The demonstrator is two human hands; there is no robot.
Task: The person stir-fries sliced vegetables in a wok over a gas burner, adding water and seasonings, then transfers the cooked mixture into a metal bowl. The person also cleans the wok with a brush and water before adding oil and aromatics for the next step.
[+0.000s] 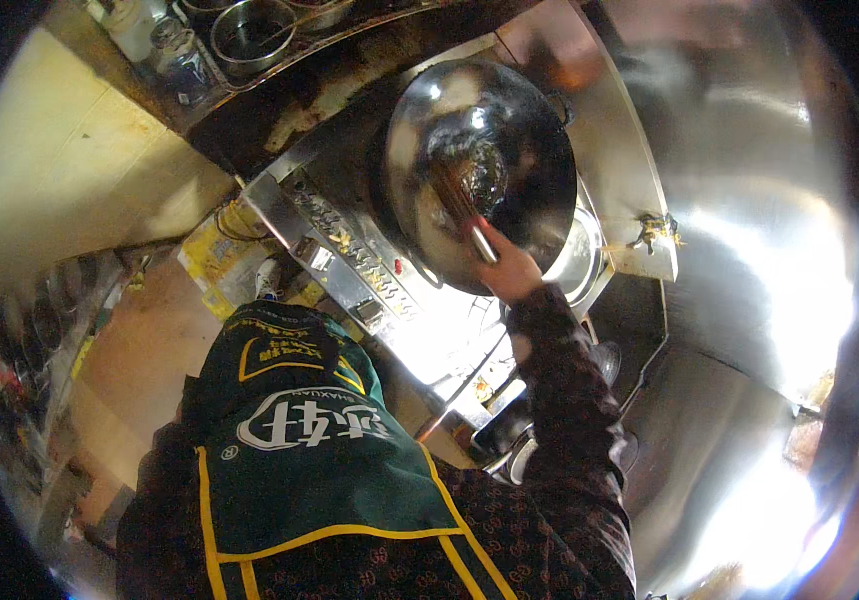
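Note:
My right hand (pixel 511 272) reaches in over a large dark wok (pixel 539 130) with its fingers closed around a wok brush (pixel 456 196). The brush has brown bristles and a pale metallic end that shows by my fingers. Its bristles point down into the bowl of the wok, where some shiny liquid (pixel 484 172) catches the light at the middle. The wok sits tilted over the stove (pixel 389 262), its small loop handle at the upper right. My left hand does not show.
At the upper left a shelf holds metal pots (pixel 252 36) and a glass jar (pixel 177 50). A shiny metal wall (pixel 749 150) curves along the right. A yellow container (pixel 214 262) stands left of the stove. My green apron (pixel 319 470) fills the lower middle.

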